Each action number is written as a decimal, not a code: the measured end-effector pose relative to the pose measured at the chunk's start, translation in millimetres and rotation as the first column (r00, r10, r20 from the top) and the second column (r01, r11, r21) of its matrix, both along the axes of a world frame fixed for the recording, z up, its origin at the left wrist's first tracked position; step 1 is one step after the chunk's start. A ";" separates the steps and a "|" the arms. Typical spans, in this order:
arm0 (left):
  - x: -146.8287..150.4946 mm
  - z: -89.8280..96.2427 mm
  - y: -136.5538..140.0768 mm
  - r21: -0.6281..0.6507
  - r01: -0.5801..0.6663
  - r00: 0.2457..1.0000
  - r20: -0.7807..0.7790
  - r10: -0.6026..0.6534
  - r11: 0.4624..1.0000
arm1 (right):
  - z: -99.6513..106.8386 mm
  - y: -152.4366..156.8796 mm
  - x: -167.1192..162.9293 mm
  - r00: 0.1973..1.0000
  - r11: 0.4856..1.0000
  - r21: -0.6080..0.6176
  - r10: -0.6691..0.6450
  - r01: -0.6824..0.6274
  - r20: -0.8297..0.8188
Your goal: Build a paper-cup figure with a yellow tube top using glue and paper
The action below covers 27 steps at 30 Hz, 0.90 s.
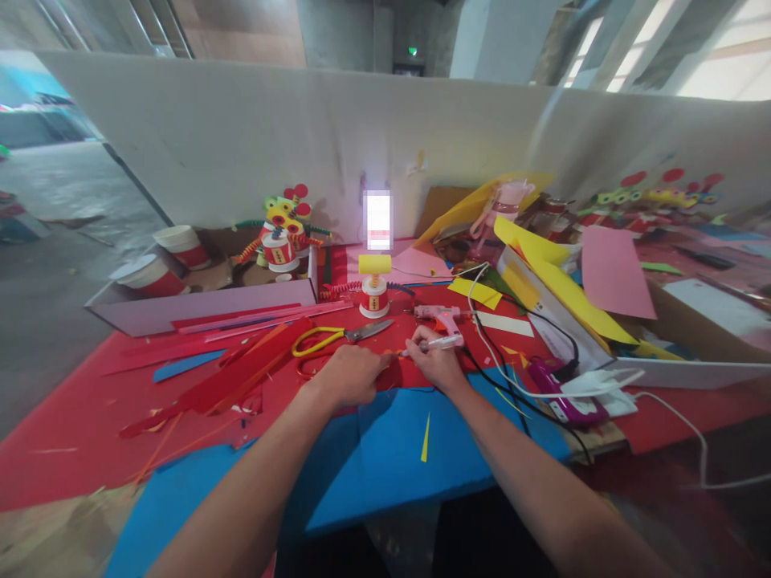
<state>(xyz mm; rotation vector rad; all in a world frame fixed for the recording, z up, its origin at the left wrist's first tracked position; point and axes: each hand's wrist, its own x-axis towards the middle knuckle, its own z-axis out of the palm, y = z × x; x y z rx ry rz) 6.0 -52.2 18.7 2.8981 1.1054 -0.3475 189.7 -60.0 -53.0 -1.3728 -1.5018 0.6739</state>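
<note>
Both my hands are low over the red paper-covered table, close together. My right hand (pixel 438 361) is closed around a pale pen (pixel 443 343), its tip pointing left toward my other hand. My left hand (pixel 355 374) is closed, its fingertips down at a red paper piece (pixel 401 372); whether it pinches anything is hidden. Yellow-handled scissors (pixel 328 337) lie just beyond my left hand. A pink glue gun (pixel 442 317) rests beyond my right hand. Behind them stands a red-and-white paper cup figure (pixel 374 299) with a yellow paper roll on top and coiled paper arms.
At left, an open box (pixel 205 309) holds paper cups and finished figures. Another box (pixel 692 371) at right holds coloured paper. Cables run past a purple power strip (pixel 569 397). Red strips (pixel 241 369) lie left; a blue sheet (pixel 391 449) covers the front edge. A lit phone-like screen (pixel 378 218) stands behind.
</note>
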 end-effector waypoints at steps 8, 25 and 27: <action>0.7 2.5 -0.7 -0.017 -0.003 1.000 0.005 0.003 1.000 | 0.9 0.1 0.4 1.000 1.000 0.006 0.002 -0.002 0.029; 1.4 2.1 -0.2 -0.002 0.002 1.000 -0.008 -0.002 1.000 | 6.5 -2.1 0.3 0.999 1.000 0.017 0.002 -0.002 0.042; 1.2 1.9 -0.3 -0.005 -0.001 1.000 0.000 0.001 1.000 | 6.5 -2.1 0.4 0.999 1.000 0.013 0.000 0.000 0.048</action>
